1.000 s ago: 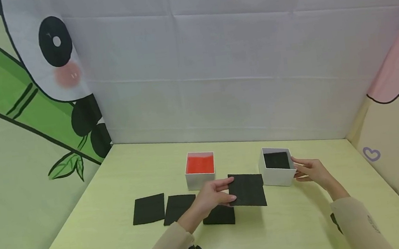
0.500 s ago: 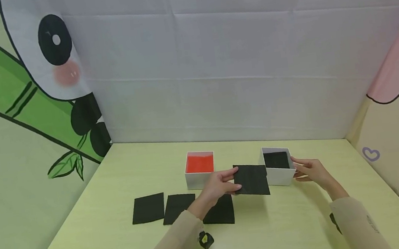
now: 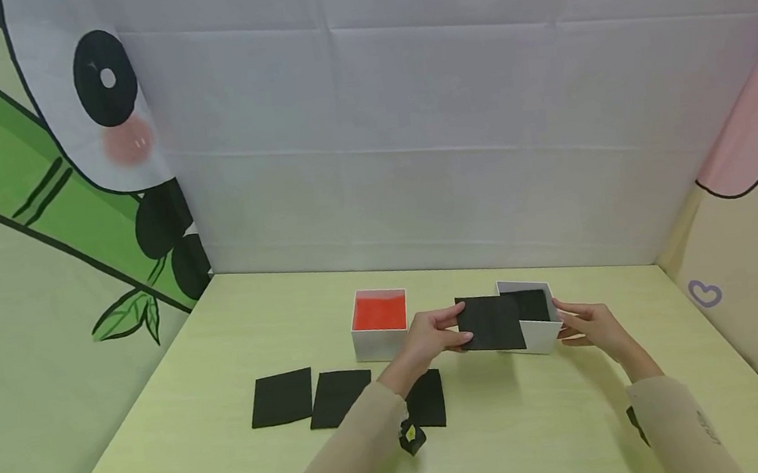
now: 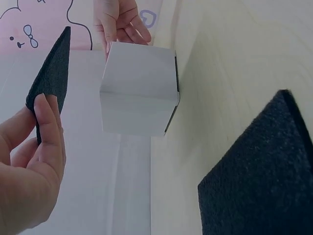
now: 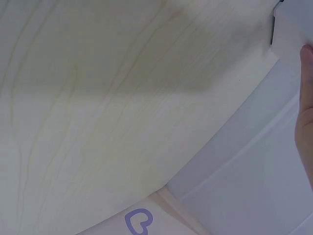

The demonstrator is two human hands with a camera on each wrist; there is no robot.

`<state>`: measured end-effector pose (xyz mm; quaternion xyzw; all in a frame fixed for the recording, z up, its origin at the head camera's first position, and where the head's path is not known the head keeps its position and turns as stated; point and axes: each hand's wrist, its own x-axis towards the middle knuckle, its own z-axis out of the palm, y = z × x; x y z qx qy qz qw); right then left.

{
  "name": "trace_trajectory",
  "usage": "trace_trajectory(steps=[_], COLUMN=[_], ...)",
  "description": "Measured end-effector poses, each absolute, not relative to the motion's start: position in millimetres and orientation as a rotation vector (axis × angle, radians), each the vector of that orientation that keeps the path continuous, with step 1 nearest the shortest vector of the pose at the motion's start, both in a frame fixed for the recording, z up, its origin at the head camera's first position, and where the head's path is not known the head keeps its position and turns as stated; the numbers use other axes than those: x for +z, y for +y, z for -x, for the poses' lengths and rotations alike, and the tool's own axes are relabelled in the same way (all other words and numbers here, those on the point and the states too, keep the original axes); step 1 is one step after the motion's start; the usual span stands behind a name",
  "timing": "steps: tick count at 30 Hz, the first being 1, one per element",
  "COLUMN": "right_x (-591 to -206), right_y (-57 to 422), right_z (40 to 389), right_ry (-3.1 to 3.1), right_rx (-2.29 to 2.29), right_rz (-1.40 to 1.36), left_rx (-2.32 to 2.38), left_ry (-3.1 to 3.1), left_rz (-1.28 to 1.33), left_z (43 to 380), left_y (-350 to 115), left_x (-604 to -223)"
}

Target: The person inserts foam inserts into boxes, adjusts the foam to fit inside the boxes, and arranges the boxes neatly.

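Note:
A square of black felt [image 3: 491, 323] is held up by my left hand [image 3: 427, 341], its left edge pinched between thumb and fingers. It overlaps the front left part of a white box [image 3: 540, 336] in the head view. More black material [image 3: 533, 306] lies inside that box. Against the box's right side rests my right hand [image 3: 592, 327], its fingertips touching the wall. From the left wrist view, the felt [image 4: 54, 73] appears nearly edge-on, apart from the box [image 4: 139, 88]. Only part of the right hand [image 5: 306, 98] enters the right wrist view.
Another white box [image 3: 381, 344] stands to the left with red material [image 3: 380, 313] inside. Black squares lie in a row on the table [image 3: 518, 440]: one at left [image 3: 282, 398], one in the middle [image 3: 339, 397], one partly behind the left forearm [image 3: 429, 400]. Fabric walls border the table.
My left hand has carried the black felt square forward and to the right, so it now overlaps the right-hand box in view. My right hand stays at the box.

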<state>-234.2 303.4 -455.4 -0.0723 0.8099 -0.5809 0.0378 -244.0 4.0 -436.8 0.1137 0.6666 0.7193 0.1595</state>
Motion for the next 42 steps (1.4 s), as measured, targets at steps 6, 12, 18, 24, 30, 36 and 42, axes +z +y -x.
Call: trace_trajectory(steps=[6,12,18,24,30,36,42], right_x=[-456,-458,-458,-459,-460,-461,-462], right_y=[305,306,306,306,307,308,309], right_z=[235,235,236,235,235,235,235], right_ry=[2.492,2.494,2.494,2.484,2.47,2.478,2.452], right_rx=[-1.779,-1.778,-1.784,-1.795,-1.807,-1.813,-1.842], right_rz=[0.228,0.227,0.21,0.197,0.208,0.209,0.207], left_rx=[2.055,2.035,2.03,2.02,2.012,1.957,1.862], left_ry=[1.933,1.986,2.018,2.056,2.083,2.146,2.24], left_rz=[-0.315,-0.318,-0.311,-0.317,-0.348,-0.351,-0.438], left_z=[254,262,270,277,284,291,300], left_y=[15,25,35,44,52,63,70], left_x=[-438,-440,-441,-442,-439,-439,-440])
